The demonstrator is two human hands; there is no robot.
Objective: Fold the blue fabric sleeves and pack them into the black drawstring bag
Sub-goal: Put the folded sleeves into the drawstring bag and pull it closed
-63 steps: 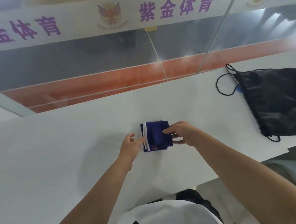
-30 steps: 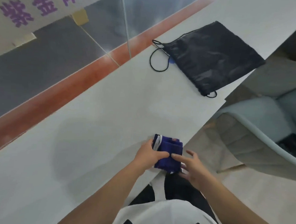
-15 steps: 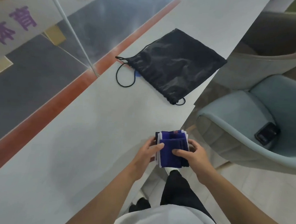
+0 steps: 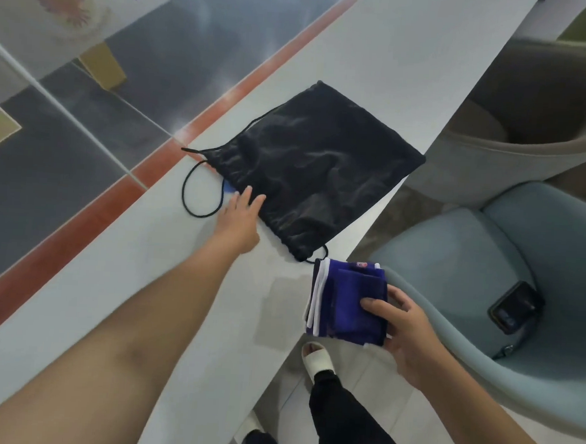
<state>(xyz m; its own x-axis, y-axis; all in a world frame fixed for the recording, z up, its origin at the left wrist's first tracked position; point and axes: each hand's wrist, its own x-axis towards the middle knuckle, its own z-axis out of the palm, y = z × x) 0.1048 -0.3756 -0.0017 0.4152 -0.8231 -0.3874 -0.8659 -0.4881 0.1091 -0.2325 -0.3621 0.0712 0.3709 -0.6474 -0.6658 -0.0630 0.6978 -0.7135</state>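
White and bare for most of its length, the table [image 4: 137, 281] runs on a diagonal from lower left to upper right, with a glass wall [image 4: 85, 113] along its far edge and open floor along its near edge. The bag [image 4: 315, 168] lies flat on the table, its mouth end turned toward the glass, its bottom corner reaching the near edge; one far corner sits right at that edge too. A cord loop [image 4: 197, 195] trails from the mouth onto clear tabletop. The left hand [image 4: 238, 223] is stretched out over the table, fingers spread and straight, tips at the bag's mouth edge, gripping nothing. The right hand [image 4: 403, 326] holds the folded sleeves [image 4: 346, 302] as one stack, thumb on top and fingers beneath, clamped on the stack's right side. The stack hangs off the near table edge, partly over the floor, just beside the bag's bottom corner but not touching it. Wide bare tabletop lies between the left forearm and the glass. Right of the table stand a pale blue chair [image 4: 486, 285], with a dark phone [image 4: 516, 307] on its seat, and a beige chair [image 4: 530, 126] behind it.
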